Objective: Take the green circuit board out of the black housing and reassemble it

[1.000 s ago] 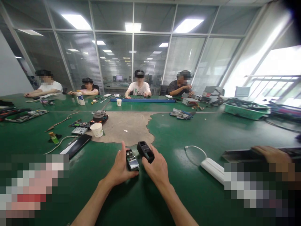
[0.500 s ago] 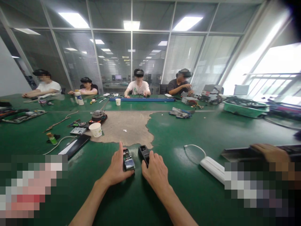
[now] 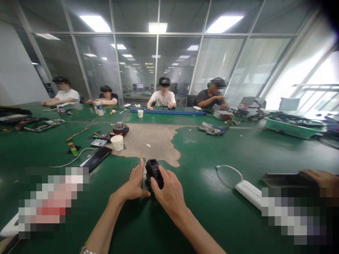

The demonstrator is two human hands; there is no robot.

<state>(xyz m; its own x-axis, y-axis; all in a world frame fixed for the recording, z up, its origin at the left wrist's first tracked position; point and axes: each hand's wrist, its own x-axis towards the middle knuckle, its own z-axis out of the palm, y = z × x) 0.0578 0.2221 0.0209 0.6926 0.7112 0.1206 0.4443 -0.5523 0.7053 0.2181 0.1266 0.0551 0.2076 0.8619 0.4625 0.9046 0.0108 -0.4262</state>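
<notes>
My right hand point(image 3: 171, 185) holds the black case point(image 3: 152, 169), likely for steadiness; from here I can't tell my left hand's point(image 3: 134, 183) grip.

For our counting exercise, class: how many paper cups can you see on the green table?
2: one nearer, at the tan patch's left edge; one farther, before the blue bar. Clutter may hide others.
</notes>
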